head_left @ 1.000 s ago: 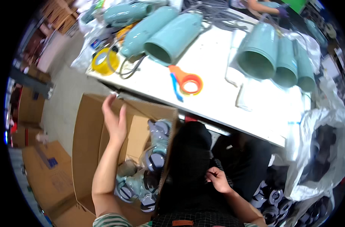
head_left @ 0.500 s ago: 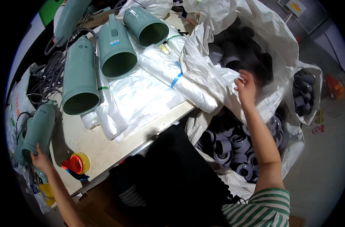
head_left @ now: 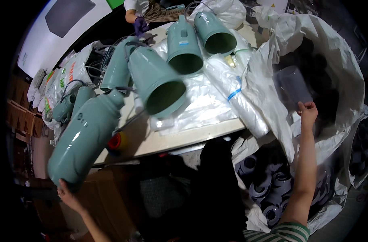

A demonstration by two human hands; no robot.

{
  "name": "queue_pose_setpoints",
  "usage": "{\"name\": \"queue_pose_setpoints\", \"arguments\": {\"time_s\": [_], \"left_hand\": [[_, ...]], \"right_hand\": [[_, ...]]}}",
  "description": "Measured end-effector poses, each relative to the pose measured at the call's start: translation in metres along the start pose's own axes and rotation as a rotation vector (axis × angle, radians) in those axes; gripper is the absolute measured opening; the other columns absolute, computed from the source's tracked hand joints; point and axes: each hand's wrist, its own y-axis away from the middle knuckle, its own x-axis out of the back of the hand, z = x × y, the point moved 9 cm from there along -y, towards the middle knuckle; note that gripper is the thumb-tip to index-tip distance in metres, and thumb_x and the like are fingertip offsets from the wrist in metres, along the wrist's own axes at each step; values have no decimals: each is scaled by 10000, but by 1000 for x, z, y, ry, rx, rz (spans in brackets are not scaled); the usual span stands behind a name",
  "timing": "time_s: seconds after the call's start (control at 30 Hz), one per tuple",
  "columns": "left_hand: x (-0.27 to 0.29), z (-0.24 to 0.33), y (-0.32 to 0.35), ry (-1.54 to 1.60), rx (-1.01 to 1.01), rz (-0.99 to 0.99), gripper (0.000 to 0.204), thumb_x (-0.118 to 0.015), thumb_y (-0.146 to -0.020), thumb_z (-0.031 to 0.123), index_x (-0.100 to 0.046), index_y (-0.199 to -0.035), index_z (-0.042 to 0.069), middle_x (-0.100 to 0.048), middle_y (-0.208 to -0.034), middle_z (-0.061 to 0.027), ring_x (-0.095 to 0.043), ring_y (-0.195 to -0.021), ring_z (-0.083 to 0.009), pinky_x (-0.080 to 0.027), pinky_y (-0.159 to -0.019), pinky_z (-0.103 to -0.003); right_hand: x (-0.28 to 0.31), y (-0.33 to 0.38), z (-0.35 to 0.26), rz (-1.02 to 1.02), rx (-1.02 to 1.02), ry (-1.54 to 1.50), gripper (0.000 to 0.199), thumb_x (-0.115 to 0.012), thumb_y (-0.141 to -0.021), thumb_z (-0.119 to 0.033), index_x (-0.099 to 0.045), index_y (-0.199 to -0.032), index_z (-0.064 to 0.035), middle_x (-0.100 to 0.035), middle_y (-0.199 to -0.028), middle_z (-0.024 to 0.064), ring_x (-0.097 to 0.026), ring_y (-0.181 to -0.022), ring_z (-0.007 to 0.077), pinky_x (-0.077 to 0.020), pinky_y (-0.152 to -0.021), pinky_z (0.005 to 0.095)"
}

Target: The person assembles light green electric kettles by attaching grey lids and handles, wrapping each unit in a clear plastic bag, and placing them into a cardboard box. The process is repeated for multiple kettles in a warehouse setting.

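Step in hand (judged): a 2-handed part pick-up. The left hand (head_left: 68, 195), at 8 o'clock, grasps the lower end of a tilted, glossy sage-green bottle-shaped housing (head_left: 85, 139), which lies at 9 o'clock with its narrow end pointing to the table. Whether that end touches the table cannot be told. The right hand (head_left: 309, 113), at 3 o'clock, pinches the near edge of a translucent grey plastic cup (head_left: 293, 84), located at 2 o'clock in the mouth of a large white woven sack (head_left: 264, 86). The next move appears to call for a firm pinch and a lift of the cup clear of the sack rim, with the housing kept steady.

Count:
- Held parts: 1 housing, 1 cup.
- Sage-green wide-mouthed housings (head_left: 185, 44) on the white table (head_left: 145, 147), 10 to 1 o'clock: 4. More lie at 9 to 10 o'clock; overlap prevents an exact count.
- Clear plastic roll with blue band (head_left: 222, 80), 2 o'clock: 1.
- Yellow tape roll with red core (head_left: 116, 141), 8 to 9 o'clock: 1.
- Grey ring-shaped plastic fittings (head_left: 281, 181), 4 o'clock: many, not countable.
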Motion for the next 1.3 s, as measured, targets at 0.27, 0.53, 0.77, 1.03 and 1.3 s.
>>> {"name": "queue_pose_setpoints", "arguments": {"time_s": [0.27, 0.53, 0.77, 1.03, 1.3], "left_hand": [[1, -57, 24, 442, 227, -162, 437, -588, -1026, 337, -562, -1293, -9, -608, -1309, -140, -584, -1208, -264, -467, -1029, -441], [-20, -66, 88, 699, 454, -311, 423, -533, -1045, 314, -551, -1343, 15, -605, -1332, -136, -593, -1206, -273, -478, -1028, -468], [-9, -77, 119, 672, 501, -370, 458, -545, -1035, 314, -539, -1361, -8, -600, -1351, -121, -573, -1247, -258, -443, -1075, -444], [-35, -66, 127, 664, 512, -405, 429, -576, -1025, 307, -574, -1317, -7, -628, -1309, -126, -603, -1196, -244, -480, -1030, -411], [-64, -77, 152, 475, 732, -588, 378, -607, -1003, 307, -625, -1216, -4, -674, -1180, -104, -626, -1120, -224, -484, -1000, -392]], "right_hand": [[19, 116, -131, 153, 423, 705, 652, -839, -781, -341, -475, -1246, -66, -538, -1329, 135, -580, -1173, 335, -486, -913, 452], [-136, 298, -227, -853, 279, -466, 654, -574, -996, -459, -455, -1441, 6, -538, -1358, 140, -486, -1290, 245, -344, -1114, 339], [-184, 379, -162, -1118, -729, -1052, 632, -309, -1042, -593, -538, -1369, -104, -655, -1246, 89, -647, -982, 242, -517, -737, 379], [-162, 373, -191, -1196, -660, -1271, 616, -310, -1049, -478, -507, -1398, -10, -607, -1332, 150, -640, -1084, 287, -557, -853, 434], [-120, 366, -239, -802, 468, -548, 590, -446, -1032, -448, -496, -1411, 2, -510, -1445, 214, -506, -1309, 314, -382, -1109, 412]]}}
